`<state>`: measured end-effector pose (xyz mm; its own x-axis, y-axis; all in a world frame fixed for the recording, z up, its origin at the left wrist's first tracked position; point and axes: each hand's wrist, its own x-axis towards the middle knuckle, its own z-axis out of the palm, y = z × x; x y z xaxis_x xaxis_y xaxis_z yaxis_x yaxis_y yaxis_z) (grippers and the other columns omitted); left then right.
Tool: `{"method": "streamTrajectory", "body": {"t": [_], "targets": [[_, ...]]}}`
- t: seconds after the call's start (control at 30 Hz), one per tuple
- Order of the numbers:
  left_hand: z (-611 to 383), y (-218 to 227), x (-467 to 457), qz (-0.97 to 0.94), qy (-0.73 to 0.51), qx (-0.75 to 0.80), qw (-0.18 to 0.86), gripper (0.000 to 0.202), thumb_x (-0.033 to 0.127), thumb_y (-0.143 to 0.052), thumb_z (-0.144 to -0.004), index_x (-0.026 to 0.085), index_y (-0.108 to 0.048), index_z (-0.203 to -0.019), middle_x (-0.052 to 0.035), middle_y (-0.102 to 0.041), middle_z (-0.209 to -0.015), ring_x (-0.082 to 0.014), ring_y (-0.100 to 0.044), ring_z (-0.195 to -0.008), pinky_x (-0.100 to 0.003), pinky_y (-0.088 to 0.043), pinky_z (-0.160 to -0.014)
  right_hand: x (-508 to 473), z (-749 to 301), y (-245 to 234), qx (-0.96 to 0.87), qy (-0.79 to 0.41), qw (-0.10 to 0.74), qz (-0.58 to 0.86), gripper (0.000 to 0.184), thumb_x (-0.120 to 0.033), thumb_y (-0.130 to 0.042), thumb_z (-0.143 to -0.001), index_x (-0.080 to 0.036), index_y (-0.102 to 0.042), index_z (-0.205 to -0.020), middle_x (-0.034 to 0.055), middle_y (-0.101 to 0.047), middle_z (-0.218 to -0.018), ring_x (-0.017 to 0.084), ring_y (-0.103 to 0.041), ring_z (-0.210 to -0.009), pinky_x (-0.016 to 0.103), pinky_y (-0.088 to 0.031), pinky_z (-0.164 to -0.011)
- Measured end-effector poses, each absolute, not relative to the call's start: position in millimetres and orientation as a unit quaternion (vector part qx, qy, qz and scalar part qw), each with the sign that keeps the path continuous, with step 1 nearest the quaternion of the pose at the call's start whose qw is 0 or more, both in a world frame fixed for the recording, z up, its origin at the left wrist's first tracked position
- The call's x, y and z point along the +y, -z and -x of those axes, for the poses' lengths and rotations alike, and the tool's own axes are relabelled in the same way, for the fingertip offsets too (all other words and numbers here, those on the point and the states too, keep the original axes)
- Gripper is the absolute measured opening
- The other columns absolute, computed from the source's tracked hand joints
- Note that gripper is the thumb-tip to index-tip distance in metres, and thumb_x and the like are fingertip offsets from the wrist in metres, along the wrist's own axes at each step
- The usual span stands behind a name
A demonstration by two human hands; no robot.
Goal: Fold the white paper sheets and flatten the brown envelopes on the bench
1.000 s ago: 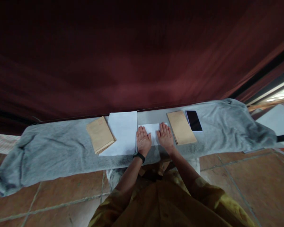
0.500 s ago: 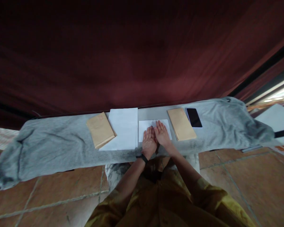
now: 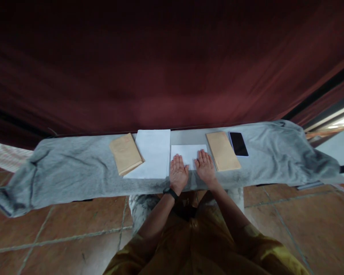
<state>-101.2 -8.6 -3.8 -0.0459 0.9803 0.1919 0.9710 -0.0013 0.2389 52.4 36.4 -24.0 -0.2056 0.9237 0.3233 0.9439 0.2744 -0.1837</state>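
A folded white sheet of paper point(image 3: 189, 152) lies on the grey cloth point(image 3: 74, 172) that covers a long narrow table. My left hand point(image 3: 178, 173), with a black band on the wrist, lies flat and open on the sheet's near left part. My right hand point(image 3: 205, 168) lies flat and open on its near right part. A gap separates the two hands. A larger white sheet point(image 3: 153, 152) lies just left of my left hand.
A tan envelope point(image 3: 125, 153) lies left of the larger sheet, another tan envelope point(image 3: 223, 151) right of my hands, and a dark phone point(image 3: 238, 144) beyond it. A dark red curtain point(image 3: 160, 65) hangs behind the table. Terracotta floor tiles point(image 3: 60, 233) lie below.
Half a second ago my hands were pressed together at the middle of the folded sheet. They have since slid apart, each toward its own side, still flat on the paper.
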Motion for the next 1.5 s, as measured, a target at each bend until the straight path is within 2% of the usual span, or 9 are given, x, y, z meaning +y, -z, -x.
{"method": "streamTrajectory", "body": {"t": [0.17,0.27,0.4,0.63,0.83,1.0,1.1,1.33,1.5], "targets": [[100.3,-3.9,-11.1,-0.689,-0.129,0.713,0.009,0.062,0.036,-0.033,-0.103,0.000,-0.028,-0.153,-0.0231,-0.030,-0.161,-0.0295,-0.022,-0.153,-0.050,-0.024,-0.124,33.0,-57.3,23.9,-0.776,0.026,0.204,0.596,0.058,-0.039,-0.032,-0.106,-0.005,-0.035,-0.154,0.0216,-0.037,-0.158,0.031,-0.037,-0.145,0.050,-0.031,-0.116],[91.5,-8.0,-13.8,-0.732,-0.120,0.670,0.005,0.060,0.035,-0.035,-0.102,0.005,-0.030,-0.154,-0.0177,-0.026,-0.164,-0.0278,-0.017,-0.154,-0.051,-0.018,-0.126,31.9,-57.6,23.4,-0.779,0.025,0.210,0.590,0.059,-0.039,-0.032,-0.106,-0.004,-0.035,-0.154,0.0223,-0.036,-0.158,0.032,-0.035,-0.145,0.051,-0.030,-0.116],[78.8,-6.1,-21.5,-0.796,-0.103,0.595,0.025,0.058,0.034,-0.033,-0.102,0.009,-0.030,-0.155,-0.0122,-0.029,-0.164,-0.0234,-0.018,-0.154,-0.048,-0.016,-0.127,31.9,-59.0,21.4,-0.787,0.018,0.204,0.582,0.059,-0.038,-0.031,-0.106,-0.003,-0.035,-0.154,0.0224,-0.034,-0.159,0.032,-0.034,-0.146,0.051,-0.029,-0.117],[77.5,-2.0,-25.1,-0.805,-0.089,0.586,0.025,0.062,0.037,-0.036,-0.101,0.006,-0.029,-0.155,-0.0165,-0.029,-0.163,-0.0279,-0.019,-0.154,-0.052,-0.018,-0.126,29.5,-60.7,13.0,-0.787,-0.026,0.211,0.580,0.058,-0.037,-0.025,-0.106,-0.003,-0.040,-0.151,0.0212,-0.034,-0.159,0.030,-0.030,-0.148,0.053,-0.025,-0.119],[73.6,-3.2,-24.2,-0.816,-0.074,0.573,0.011,0.062,0.029,-0.038,-0.100,0.006,-0.025,-0.157,-0.0206,-0.028,-0.163,-0.0318,-0.023,-0.152,-0.053,-0.020,-0.124,11.9,-48.3,12.0,-0.820,-0.096,0.199,0.528,0.056,-0.039,-0.020,-0.107,-0.013,-0.042,-0.152,0.0124,-0.041,-0.158,0.021,-0.032,-0.148,0.045,-0.024,-0.122],[77.6,-3.6,-25.3,-0.822,-0.076,0.565,0.011,0.062,0.026,-0.038,-0.100,0.009,-0.023,-0.158,-0.0180,-0.029,-0.163,-0.0282,-0.024,-0.152,-0.051,-0.023,-0.124,7.5,-49.8,14.6,-0.822,-0.063,0.170,0.540,0.058,-0.039,-0.021,-0.108,-0.009,-0.038,-0.154,0.0148,-0.035,-0.160,0.023,-0.028,-0.150,0.046,-0.023,-0.122],[84.3,-5.3,-28.2,-0.813,-0.084,0.576,0.024,0.061,0.031,-0.037,-0.101,0.007,-0.026,-0.156,-0.0170,-0.032,-0.162,-0.0260,-0.022,-0.153,-0.049,-0.024,-0.125,6.9,-54.4,17.2,-0.825,-0.031,0.158,0.542,0.057,-0.038,-0.025,-0.107,-0.009,-0.035,-0.155,0.0151,-0.033,-0.162,0.025,-0.027,-0.151,0.046,-0.026,-0.121],[101.7,-8.1,-40.6,-0.740,-0.103,0.664,0.019,0.065,0.039,-0.038,-0.101,0.003,-0.028,-0.154,-0.0193,-0.031,-0.162,-0.0267,-0.023,-0.153,-0.046,-0.028,-0.124,0.8,-61.0,22.4,-0.796,0.035,0.172,0.579,0.060,-0.040,-0.033,-0.106,-0.008,-0.030,-0.157,0.0168,-0.036,-0.160,0.028,-0.033,-0.147,0.045,-0.028,-0.120],[108.0,-10.0,-40.6,-0.700,-0.113,0.705,0.013,0.061,0.032,-0.038,-0.101,0.002,-0.031,-0.153,-0.0222,-0.039,-0.158,-0.0282,-0.030,-0.150,-0.047,-0.031,-0.122,-2.4,-62.3,21.7,-0.775,0.048,0.187,0.601,0.064,-0.042,-0.036,-0.105,-0.008,-0.024,-0.159,0.0185,-0.036,-0.159,0.030,-0.036,-0.146,0.046,-0.031,-0.118]]}}
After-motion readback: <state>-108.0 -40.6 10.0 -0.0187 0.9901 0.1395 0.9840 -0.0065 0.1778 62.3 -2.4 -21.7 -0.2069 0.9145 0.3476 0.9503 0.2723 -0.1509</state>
